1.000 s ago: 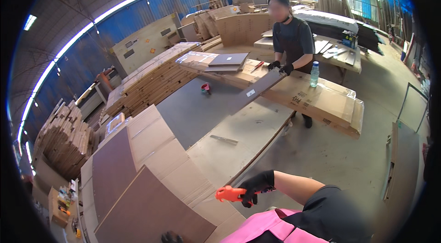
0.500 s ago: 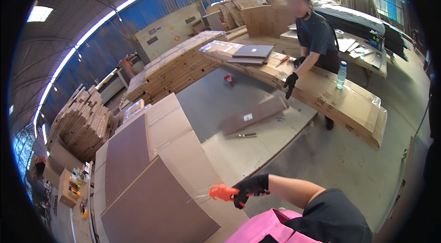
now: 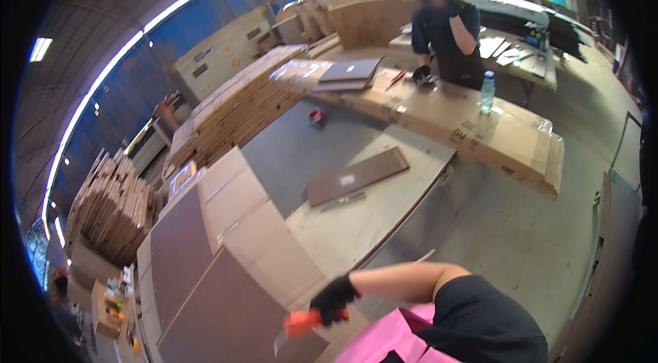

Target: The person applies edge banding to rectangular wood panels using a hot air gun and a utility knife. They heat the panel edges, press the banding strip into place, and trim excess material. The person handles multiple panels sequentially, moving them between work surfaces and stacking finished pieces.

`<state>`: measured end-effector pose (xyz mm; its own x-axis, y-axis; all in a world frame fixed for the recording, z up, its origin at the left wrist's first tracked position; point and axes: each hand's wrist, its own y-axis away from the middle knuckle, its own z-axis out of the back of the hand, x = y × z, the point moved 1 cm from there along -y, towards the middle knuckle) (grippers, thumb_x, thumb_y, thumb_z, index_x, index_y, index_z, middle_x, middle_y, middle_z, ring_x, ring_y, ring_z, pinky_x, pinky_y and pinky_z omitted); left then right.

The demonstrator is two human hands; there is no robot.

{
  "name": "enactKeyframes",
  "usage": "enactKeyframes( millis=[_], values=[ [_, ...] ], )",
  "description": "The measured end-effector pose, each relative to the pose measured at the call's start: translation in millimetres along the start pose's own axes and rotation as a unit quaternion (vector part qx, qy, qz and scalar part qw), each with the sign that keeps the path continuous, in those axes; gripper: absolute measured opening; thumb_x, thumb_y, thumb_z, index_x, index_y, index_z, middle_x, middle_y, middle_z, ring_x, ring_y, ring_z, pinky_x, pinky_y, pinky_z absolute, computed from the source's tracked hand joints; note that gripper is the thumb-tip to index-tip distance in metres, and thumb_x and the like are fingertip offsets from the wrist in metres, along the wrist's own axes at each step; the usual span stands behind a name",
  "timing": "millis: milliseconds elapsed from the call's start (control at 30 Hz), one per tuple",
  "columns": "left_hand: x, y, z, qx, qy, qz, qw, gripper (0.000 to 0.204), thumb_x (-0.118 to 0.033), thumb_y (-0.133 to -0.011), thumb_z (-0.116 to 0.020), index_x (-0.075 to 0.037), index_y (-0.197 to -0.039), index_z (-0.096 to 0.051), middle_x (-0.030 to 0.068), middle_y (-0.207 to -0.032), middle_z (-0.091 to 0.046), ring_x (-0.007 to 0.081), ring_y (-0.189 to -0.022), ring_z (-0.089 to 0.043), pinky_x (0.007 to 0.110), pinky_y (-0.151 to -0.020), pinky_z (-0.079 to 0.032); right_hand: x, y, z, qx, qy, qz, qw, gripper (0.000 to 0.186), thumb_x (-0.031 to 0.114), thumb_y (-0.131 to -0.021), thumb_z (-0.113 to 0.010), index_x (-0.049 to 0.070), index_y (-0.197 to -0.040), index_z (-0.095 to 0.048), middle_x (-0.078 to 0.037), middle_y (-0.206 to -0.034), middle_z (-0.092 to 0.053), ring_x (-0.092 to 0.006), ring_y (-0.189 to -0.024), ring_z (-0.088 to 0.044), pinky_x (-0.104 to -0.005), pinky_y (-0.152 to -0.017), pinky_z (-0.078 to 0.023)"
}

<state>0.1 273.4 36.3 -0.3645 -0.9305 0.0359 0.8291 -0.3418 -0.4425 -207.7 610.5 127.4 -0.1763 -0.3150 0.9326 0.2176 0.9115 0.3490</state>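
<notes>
My right hand (image 3: 332, 300), in a black glove, is closed around an orange handheld tool (image 3: 301, 322). A thin pale strip sticks out of the tool's front end; blur hides its exact kind. The tool is over the near brown panel (image 3: 233, 308), close to its right edge. I cannot tell whether it touches the panel. That panel and another brown panel (image 3: 179, 243) lie on cardboard sheets (image 3: 264, 239). My left hand is out of the picture.
Across from me, a co-worker (image 3: 449, 41) stands behind a long carton (image 3: 452, 116) bearing a bottle (image 3: 487, 93), grey panels (image 3: 349, 74) and a red-handled tool (image 3: 396, 79). A narrow brown board (image 3: 358, 176) and pink tape roll (image 3: 315, 116) lie between us. Stacked boards (image 3: 110, 195) stand left.
My right hand has moved left and down with the orange tool, onto the near panel's area. The co-worker's reaching hand has drawn back from the brown board, and one hand is now at the face.
</notes>
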Motion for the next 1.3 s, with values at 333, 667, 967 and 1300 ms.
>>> enactKeyframes(
  millis=[333, 667, 967, 1300],
  values=[
    [36, -17, -33, 0.086, -0.080, 0.005, 0.993, 0.059, -0.040, -0.088, -0.060, -0.004, -0.133, -0.050, 0.0207, -0.137, -0.047, 0.0401, -0.124, -0.044, 0.056, -0.104, -0.035, 6, -2, 10, -0.201, -0.063, 0.059, 0.976, 0.023, 0.011, -0.078, -0.063, -0.003, -0.095, -0.056, -0.011, -0.066, -0.060, -0.0197, -0.054, -0.062, -0.0334, -0.051, -0.050],
    [45, -87, -76, -0.006, 0.113, 0.079, 0.990, 0.048, -0.003, -0.069, -0.056, -0.004, -0.117, -0.059, 0.0213, -0.124, -0.054, 0.0391, -0.119, -0.047, 0.049, -0.102, -0.037, 48, -58, 40, -0.274, 0.034, 0.012, 0.961, 0.015, 0.019, -0.083, -0.064, 0.005, -0.086, -0.059, 0.000, -0.062, -0.051, -0.0105, -0.052, -0.050, -0.0272, -0.048, -0.045],
    [154, 85, 17, -0.034, -0.052, 0.268, 0.961, 0.062, -0.002, -0.068, -0.061, -0.006, -0.129, -0.051, 0.0175, -0.132, -0.049, 0.0370, -0.125, -0.043, 0.050, -0.106, -0.032, 91, -224, -65, 0.073, 0.156, 0.031, 0.985, 0.018, 0.017, -0.081, -0.069, 0.003, -0.089, -0.062, -0.005, -0.064, -0.059, -0.0136, -0.059, -0.058, -0.0306, -0.054, -0.047],
    [256, 225, 78, 0.157, -0.295, 0.480, 0.811, 0.070, -0.006, -0.076, -0.061, -0.015, -0.141, -0.039, 0.0126, -0.141, -0.041, 0.0335, -0.126, -0.041, 0.048, -0.106, -0.033, 169, -321, -81, 0.109, 0.254, -0.090, 0.957, 0.021, 0.018, -0.079, -0.068, -0.001, -0.088, -0.063, -0.007, -0.068, -0.065, -0.0144, -0.057, -0.063, -0.0296, -0.050, -0.048]
  ],
)
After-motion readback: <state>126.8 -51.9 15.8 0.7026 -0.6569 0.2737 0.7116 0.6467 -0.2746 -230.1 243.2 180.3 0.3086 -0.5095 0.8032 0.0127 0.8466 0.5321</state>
